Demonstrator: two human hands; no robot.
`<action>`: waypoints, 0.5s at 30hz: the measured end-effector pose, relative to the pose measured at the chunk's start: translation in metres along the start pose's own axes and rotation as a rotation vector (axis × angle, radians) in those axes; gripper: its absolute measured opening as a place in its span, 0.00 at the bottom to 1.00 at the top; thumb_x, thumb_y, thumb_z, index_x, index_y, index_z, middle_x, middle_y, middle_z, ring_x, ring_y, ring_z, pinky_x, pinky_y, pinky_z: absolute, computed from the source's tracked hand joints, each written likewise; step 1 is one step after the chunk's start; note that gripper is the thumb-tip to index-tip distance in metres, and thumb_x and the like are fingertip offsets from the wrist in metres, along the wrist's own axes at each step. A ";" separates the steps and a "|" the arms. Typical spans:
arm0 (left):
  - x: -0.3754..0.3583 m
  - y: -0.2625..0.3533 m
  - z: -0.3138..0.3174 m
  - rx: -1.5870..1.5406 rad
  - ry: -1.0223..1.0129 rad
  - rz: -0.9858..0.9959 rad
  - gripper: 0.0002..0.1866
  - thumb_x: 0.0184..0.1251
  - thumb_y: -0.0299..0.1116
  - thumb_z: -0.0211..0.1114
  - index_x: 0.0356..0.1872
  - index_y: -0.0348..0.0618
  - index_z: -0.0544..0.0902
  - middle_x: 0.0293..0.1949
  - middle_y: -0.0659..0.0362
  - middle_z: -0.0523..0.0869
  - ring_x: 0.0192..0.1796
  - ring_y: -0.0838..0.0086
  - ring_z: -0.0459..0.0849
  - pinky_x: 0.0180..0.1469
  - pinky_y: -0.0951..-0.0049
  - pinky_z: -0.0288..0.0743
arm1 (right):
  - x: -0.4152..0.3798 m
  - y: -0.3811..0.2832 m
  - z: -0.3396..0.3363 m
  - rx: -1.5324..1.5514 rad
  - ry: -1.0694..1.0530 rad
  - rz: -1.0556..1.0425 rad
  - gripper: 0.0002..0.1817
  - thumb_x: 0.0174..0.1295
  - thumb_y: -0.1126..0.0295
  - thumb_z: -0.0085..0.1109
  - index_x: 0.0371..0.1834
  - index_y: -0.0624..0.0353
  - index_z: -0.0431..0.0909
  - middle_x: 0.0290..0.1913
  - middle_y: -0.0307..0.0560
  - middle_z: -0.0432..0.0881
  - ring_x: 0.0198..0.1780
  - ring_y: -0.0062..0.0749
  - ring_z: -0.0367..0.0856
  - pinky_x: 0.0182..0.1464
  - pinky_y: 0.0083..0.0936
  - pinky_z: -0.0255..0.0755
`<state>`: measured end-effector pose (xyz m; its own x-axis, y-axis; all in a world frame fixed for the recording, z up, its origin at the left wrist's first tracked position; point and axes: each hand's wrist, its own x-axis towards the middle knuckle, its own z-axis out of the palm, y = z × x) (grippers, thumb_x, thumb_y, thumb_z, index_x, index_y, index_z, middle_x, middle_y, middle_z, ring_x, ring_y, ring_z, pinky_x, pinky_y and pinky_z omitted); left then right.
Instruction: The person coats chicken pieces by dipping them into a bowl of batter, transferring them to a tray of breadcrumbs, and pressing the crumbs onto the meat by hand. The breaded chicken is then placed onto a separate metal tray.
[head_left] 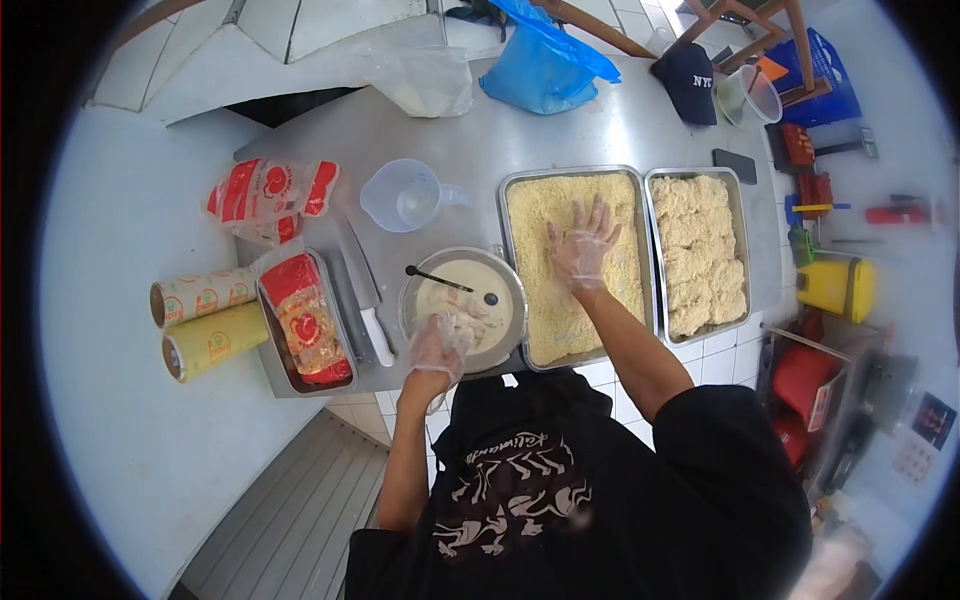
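Observation:
My left hand [439, 350], in a clear plastic glove, reaches into a metal bowl [407, 318] of pale batter with its fingertips at some coated pieces [473, 315]. What the fingers hold, if anything, is too unclear to make out. A black-handled utensil [440, 278] rests in the same bowl. My right hand [583, 248], also gloved, lies with fingers spread on yellow crumbs [545, 215] in a metal tray [503, 190]. To its right, a second tray [652, 195] holds several crumb-coated pieces [705, 255].
Left of the bowl are a knife [365, 290], a measuring jug [402, 195], a tray of red packets [350, 383] and two rolls [215, 345]. Along the far edge are a blue bag [550, 65], a cap [686, 85] and a plastic tub [748, 98].

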<state>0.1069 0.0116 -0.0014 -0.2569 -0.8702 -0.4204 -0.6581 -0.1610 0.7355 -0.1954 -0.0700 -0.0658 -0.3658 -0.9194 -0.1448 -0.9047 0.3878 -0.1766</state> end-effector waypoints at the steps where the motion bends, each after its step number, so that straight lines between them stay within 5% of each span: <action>1: 0.002 -0.002 0.000 0.026 -0.006 0.003 0.29 0.65 0.34 0.63 0.63 0.31 0.67 0.52 0.34 0.79 0.55 0.40 0.78 0.59 0.53 0.72 | 0.003 0.000 0.001 -0.027 -0.010 0.003 0.42 0.72 0.35 0.33 0.80 0.54 0.53 0.83 0.58 0.37 0.83 0.52 0.34 0.78 0.61 0.23; 6: 0.003 0.021 -0.013 -0.055 -0.024 -0.002 0.30 0.64 0.32 0.62 0.65 0.31 0.65 0.53 0.35 0.79 0.55 0.40 0.78 0.60 0.55 0.72 | 0.000 0.002 0.006 -0.028 0.032 0.013 0.41 0.72 0.37 0.36 0.79 0.54 0.56 0.83 0.57 0.41 0.83 0.52 0.38 0.78 0.61 0.23; 8: 0.009 0.030 -0.012 -0.028 0.087 0.016 0.22 0.66 0.36 0.66 0.57 0.37 0.74 0.46 0.42 0.82 0.51 0.46 0.80 0.55 0.57 0.73 | 0.011 0.001 0.009 -0.004 0.129 0.048 0.39 0.72 0.38 0.39 0.77 0.54 0.59 0.82 0.56 0.45 0.82 0.52 0.39 0.78 0.59 0.25; 12: 0.012 0.012 -0.004 0.000 0.178 0.063 0.21 0.66 0.36 0.66 0.56 0.37 0.74 0.47 0.42 0.82 0.52 0.45 0.80 0.56 0.56 0.73 | 0.028 -0.009 0.014 -0.033 0.191 0.061 0.39 0.71 0.38 0.41 0.76 0.55 0.61 0.82 0.56 0.44 0.82 0.51 0.38 0.78 0.60 0.24; 15: 0.000 0.021 -0.014 0.006 -0.114 -0.126 0.33 0.62 0.30 0.60 0.69 0.29 0.63 0.57 0.32 0.76 0.60 0.40 0.76 0.64 0.54 0.69 | 0.007 -0.010 0.005 0.005 0.050 0.128 0.38 0.71 0.39 0.42 0.75 0.55 0.63 0.82 0.55 0.43 0.82 0.51 0.38 0.78 0.61 0.25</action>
<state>0.1029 0.0015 0.0215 -0.2505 -0.7849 -0.5668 -0.6945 -0.2622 0.6700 -0.1881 -0.0799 -0.0700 -0.4885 -0.8646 -0.1173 -0.8491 0.5020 -0.1643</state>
